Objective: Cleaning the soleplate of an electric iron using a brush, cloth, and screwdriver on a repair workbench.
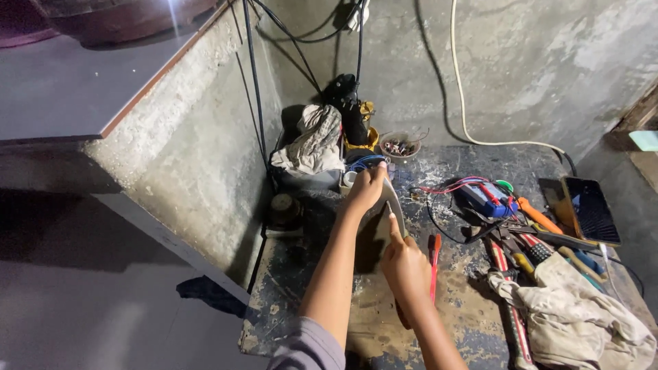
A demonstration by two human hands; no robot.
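My left hand (367, 188) grips the top end of a flat grey plate-like object with a pale rim (396, 204), which stands on edge on the worn table (301, 308). My right hand (406, 266) is just in front of it, fingers curled and index finger stretched up against the object's face. A thin dark shaft seems to run ahead of that fingertip; whether the hand holds a tool is unclear. A red-handled screwdriver (434, 264) lies on the table right beside my right hand.
To the right lie a blue meter with red leads (483, 197), an orange-handled tool (538, 216), several other hand tools, a dark phone (591, 209) and a dirty cloth (582, 318). Behind are a small bowl of parts (399, 145), bundled rags (312, 144) and hanging cables.
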